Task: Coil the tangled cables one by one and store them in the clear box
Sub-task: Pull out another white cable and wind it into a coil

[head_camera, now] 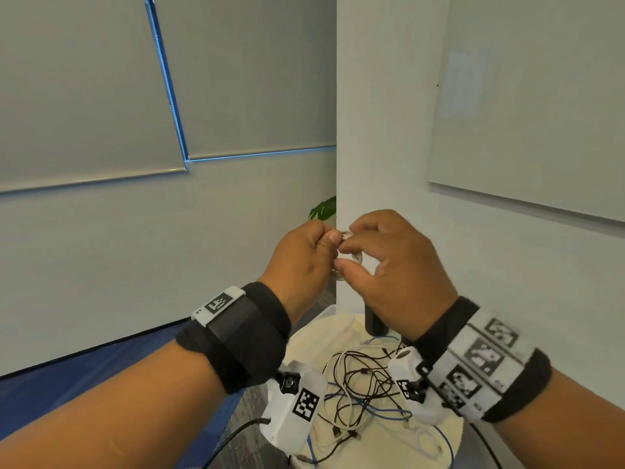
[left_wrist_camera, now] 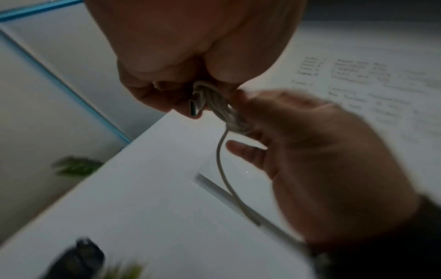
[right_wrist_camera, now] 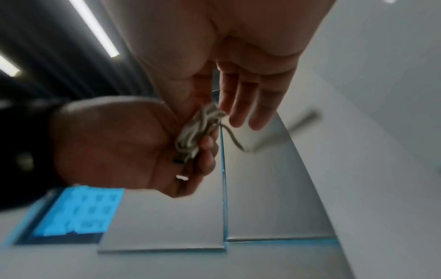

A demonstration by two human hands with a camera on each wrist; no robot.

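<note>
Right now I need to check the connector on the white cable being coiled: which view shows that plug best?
The left wrist view: the plug juts from the white cable bundle, fairly sharp. In the right wrist view it is a blurred dark tip; in the head view the fingers hide it.

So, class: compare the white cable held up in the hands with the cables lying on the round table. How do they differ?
The white cable is wound into a tight small bundle; the cables on the table lie loose and tangled.

The white cable is gripped by the left hand and pinched by the right hand; the table cables are untouched.

The held one is white only; the pile mixes black, white and blue.

Both are thin, flexible leads.
</note>
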